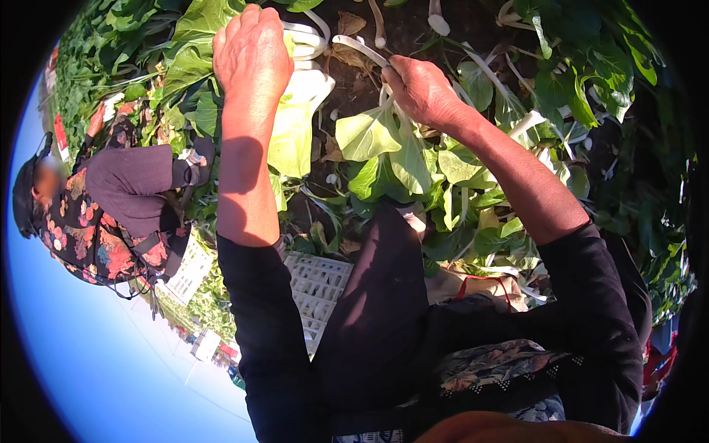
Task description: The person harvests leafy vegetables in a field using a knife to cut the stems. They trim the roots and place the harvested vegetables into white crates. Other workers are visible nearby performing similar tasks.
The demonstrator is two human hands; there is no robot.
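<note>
My left hand [252,52] lies over a leafy green plant with white stalks [307,41], at the upper middle; its fingertips are hidden behind the back of the hand. To the right, my right hand [418,88] pinches a pale leaf stalk [360,49] between thumb and fingers. Broad green leaves [368,133] hang just below that hand. Between the two hands, dark soil [343,91] shows with dry brown leaves on it.
White plastic crates [318,282] stand beside my leg and behind a co-worker [127,188] crouching at the left. Dense leafy plants [598,66] fill the right. A beige bag with a red handle [512,290] lies near my knee. Loose leaves and stalks litter the ground.
</note>
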